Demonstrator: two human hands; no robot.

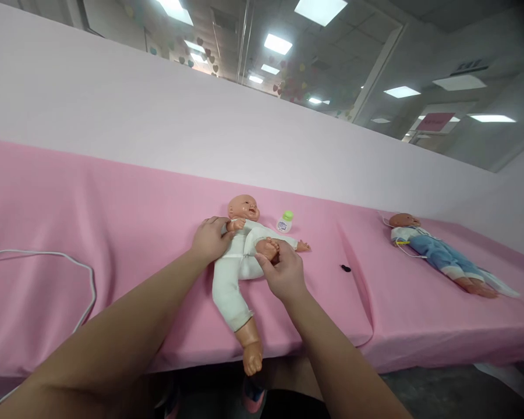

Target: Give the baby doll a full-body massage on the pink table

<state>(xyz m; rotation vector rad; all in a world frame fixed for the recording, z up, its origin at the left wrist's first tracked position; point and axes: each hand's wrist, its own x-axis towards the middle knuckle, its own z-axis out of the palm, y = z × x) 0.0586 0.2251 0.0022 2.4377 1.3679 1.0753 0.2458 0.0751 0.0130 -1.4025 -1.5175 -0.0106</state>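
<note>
A baby doll (229, 285) in a white suit lies on its back on the pink-covered bench, head toward the wall. My left hand (212, 237) is closed round the doll's arm on the left side, close to its small hand. My right hand (286, 269) grips the doll's foot (268, 248), with that leg bent up over the belly. The other leg (247, 340) stretches toward me, its foot past the bench's front edge. Beyond my right hand, the doll's other arm (303, 246) reaches out sideways.
A small bottle with a green cap (284, 222) stands right of the doll's head. A small black object (345, 268) lies farther right. Another doll in blue trousers (441, 250) lies at the far right. A white cable (91, 285) runs along the left; a white wall (157, 128) rises behind.
</note>
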